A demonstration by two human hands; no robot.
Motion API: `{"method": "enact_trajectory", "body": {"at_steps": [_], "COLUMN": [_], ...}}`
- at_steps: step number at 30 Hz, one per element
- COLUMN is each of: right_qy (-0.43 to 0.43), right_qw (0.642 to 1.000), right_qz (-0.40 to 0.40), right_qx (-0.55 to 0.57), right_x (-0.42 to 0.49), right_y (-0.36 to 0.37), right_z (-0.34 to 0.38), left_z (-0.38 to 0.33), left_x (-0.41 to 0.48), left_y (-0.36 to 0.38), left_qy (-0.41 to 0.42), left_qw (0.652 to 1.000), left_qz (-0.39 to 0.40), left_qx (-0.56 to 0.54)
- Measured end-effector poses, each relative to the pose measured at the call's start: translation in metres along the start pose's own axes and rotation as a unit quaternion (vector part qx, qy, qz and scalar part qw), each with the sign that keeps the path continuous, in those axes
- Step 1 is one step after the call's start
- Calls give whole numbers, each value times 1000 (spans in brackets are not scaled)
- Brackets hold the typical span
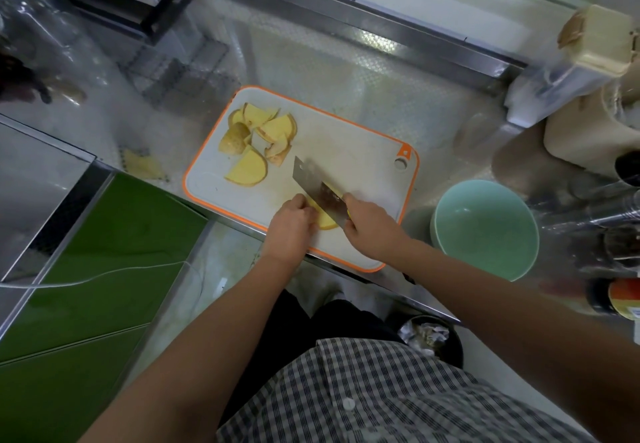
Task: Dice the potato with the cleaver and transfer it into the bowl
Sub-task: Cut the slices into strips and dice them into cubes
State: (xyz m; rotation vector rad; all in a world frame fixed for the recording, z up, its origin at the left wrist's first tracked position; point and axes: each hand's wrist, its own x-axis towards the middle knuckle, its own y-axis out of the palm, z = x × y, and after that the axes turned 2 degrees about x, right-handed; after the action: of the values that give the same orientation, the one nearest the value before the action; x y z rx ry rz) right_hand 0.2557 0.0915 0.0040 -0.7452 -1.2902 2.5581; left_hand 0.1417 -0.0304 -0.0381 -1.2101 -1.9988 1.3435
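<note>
– Where is the potato lying?
– One potato piece [327, 223] is lying at the near edge of the cutting board [346, 144], under the cleaver [317, 186]. The other slices [258, 134] are lying at its far left corner.
– And the hands?
– The left hand [289, 224] is holding the potato piece with curled fingers. The right hand [369, 222] is gripping the cleaver. The bowl [485, 231] is standing on the bench [346, 71], beside the board's right edge.

bowl [485, 231] right of cutting board [346, 151], potato slices [258, 137] on it
</note>
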Motion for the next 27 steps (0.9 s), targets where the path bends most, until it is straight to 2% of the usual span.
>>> {"method": "enact_trajectory", "body": {"at_steps": [8,17,21,27], "right_qy": [41,29,-5,18], "right_qw": [999,997,1000,1000], "right_qz": [15,-52,-7,23], "right_qx": [6,49,5,-3], "right_x": [8,6,3,1], "right_y": [11,4,-3,5], "right_z": [12,0,5,7], "left_z": [4,7,7,7], "left_x": [3,0,0,3], "left_y": [4,-2,-1,2], "left_qy": [-2,24,35,27], "left_qw": [1000,1000,999,999], "left_qz": [17,-7,-19,-9], "left_qx": [4,3,23,34]}}
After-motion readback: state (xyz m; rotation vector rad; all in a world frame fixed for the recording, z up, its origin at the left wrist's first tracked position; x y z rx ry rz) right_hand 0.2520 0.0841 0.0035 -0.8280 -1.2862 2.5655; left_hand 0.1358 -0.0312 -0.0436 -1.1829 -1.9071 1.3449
